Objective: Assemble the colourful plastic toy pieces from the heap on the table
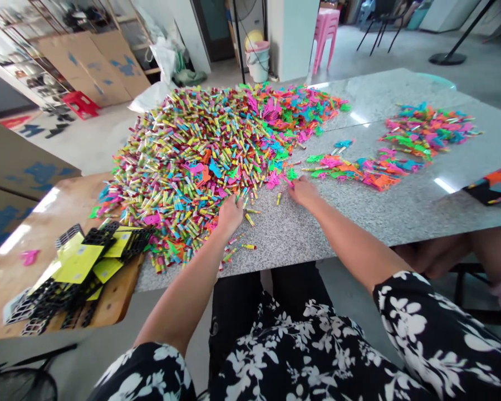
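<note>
A large heap of small yellow-labelled tubes point(183, 133) with dark red ends covers the left half of the granite table. My left hand point(230, 214) is at its near right edge, fingers pinched together; what lies between them is too small to make out. My right hand point(304, 192) is closed on a pink plastic toy gun point(289, 181), just right of the heap. A few loose tubes point(249, 219) lie on the tabletop between my hands. Bright toy guns point(281, 108) in pink, green, orange and blue are piled at the heap's far right side.
A row of toy guns point(359, 170) curves right to another pile point(430, 131). On the wooden board point(121, 295) at left lie black plastic racks with yellow cards point(79, 262). At the right edge are a black tray point(482, 192) of toys and a seated person's legs point(442, 253).
</note>
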Motion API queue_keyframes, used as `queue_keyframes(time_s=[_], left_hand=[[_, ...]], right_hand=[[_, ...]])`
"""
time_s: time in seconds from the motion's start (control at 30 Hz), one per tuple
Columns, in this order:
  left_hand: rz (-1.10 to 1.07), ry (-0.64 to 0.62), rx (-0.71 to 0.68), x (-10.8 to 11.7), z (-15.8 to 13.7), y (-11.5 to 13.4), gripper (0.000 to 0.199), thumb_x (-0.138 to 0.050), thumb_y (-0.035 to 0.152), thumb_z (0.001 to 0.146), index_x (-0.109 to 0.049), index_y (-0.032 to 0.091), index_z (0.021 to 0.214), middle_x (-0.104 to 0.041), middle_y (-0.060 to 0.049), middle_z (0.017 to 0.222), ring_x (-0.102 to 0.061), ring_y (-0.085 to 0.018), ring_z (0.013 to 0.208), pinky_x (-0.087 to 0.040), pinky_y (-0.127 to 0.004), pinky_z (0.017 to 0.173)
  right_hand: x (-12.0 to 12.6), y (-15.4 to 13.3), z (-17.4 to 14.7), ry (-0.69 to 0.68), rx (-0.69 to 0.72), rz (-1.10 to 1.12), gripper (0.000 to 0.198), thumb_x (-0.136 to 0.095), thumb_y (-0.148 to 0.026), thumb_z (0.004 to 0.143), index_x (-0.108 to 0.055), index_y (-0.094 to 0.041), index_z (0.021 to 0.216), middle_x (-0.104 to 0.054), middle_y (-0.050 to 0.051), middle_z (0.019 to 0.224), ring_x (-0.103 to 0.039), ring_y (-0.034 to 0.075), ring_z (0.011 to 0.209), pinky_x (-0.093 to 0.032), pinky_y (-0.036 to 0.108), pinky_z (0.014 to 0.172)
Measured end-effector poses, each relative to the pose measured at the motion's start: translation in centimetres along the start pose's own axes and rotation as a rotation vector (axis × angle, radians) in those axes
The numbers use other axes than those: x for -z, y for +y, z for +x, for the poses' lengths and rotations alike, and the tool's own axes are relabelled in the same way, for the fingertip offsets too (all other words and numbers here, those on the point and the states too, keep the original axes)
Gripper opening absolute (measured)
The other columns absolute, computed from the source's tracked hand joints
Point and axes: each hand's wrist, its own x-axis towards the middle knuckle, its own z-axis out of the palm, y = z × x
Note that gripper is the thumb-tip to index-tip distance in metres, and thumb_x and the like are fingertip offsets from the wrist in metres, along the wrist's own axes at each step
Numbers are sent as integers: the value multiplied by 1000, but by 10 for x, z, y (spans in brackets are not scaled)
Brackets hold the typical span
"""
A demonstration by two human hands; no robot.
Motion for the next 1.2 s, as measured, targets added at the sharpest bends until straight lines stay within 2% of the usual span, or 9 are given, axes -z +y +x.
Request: queue_keyframes(time_s=[0.2,0.4,0.53,0.6,0.67,0.8,0.93,1.07,1.2], left_hand=[[-437,-28,293,-1,-18,-6,23,-81,21,72,-62,24,85,-65,0,72,-64,-22,76,-45,-30,74],[-826,-268,370,-2,-39,11,37,-91,36,64,-67,21,88,-72,0,78,-66,-16,66,-47,-25,59],[-907,-382,336,-4,-49,17,43,-99,40,61,-71,19,85,-71,-1,74,-66,-15,66,-49,-24,60],[-886,-351,311,-6,-50,15,43,-101,39,59,-71,18,82,-68,0,69,-63,-14,63,-47,-25,58],[-881,-267,329,-6,-49,10,41,-100,41,61,-71,19,80,-66,1,66,-62,-14,60,-46,-26,56],[-910,-177,430,-5,-48,-1,38,-97,40,62,-72,18,78,-69,-1,67,-61,-15,58,-46,-28,55],[-866,-194,367,-5,-51,-6,38,-97,41,63,-69,18,74,-66,0,65,-59,-13,57,-42,-25,55],[-865,-196,358,-2,-54,-4,38,-97,42,65,-67,19,71,-64,2,63,-57,-12,56,-42,-26,55],[-932,-197,433,1,-55,2,35,-97,38,63,-70,19,75,-68,1,67,-60,-13,57,-45,-27,55]], right_hand=[[-21,-40,-38,-43,210,227,23,-57,-24,102,-75,-18,91,-74,13,98,-69,26,92,-48,33,83],[-24,-64,-71,-293,235,744,25,-63,-33,92,-62,-22,70,-55,-3,57,-51,16,57,-38,28,58],[-20,-68,-78,-447,277,816,26,-65,-35,89,-62,-22,67,-53,-4,54,-47,14,51,-35,27,53],[-19,-65,-76,-444,356,734,24,-67,-34,90,-65,-21,70,-57,-3,57,-51,14,55,-39,27,56],[-18,-60,-72,-355,360,636,14,-70,-30,91,-71,-21,81,-67,-1,69,-60,16,65,-45,27,65],[-26,-55,-68,-50,113,347,21,-76,-41,96,-74,-20,98,-77,12,97,-71,26,91,-51,33,79],[-36,-61,-69,-34,130,205,19,-81,-37,94,-72,-20,95,-76,17,108,-72,29,99,-52,36,84],[-38,-69,-74,-64,217,425,24,-71,-36,100,-64,-21,83,-75,11,94,-71,25,91,-51,34,83],[-38,-73,-86,-158,254,897,29,-60,-52,103,-60,-23,98,-75,2,87,-64,16,68,-50,28,65]])
